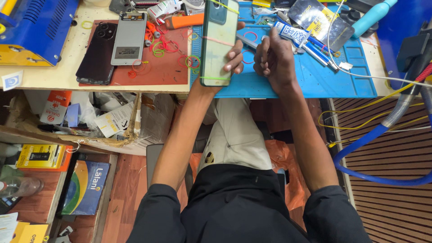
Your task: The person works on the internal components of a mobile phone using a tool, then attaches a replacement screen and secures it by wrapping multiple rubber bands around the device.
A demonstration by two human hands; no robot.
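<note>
Black-sleeved arms; left fingers [235, 58] around banded phone [219, 41], right fingers [269, 56] clenched on glue tube [291, 35].

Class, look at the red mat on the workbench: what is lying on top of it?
On the red mat lie a black phone, a grey phone part and loose rubber bands. The mat's surface beneath them is covered.

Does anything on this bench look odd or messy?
Yes. The phone in the left hand is bound with rubber bands, and loose bands litter the red mat. The right hand grips a glue tube.
</note>
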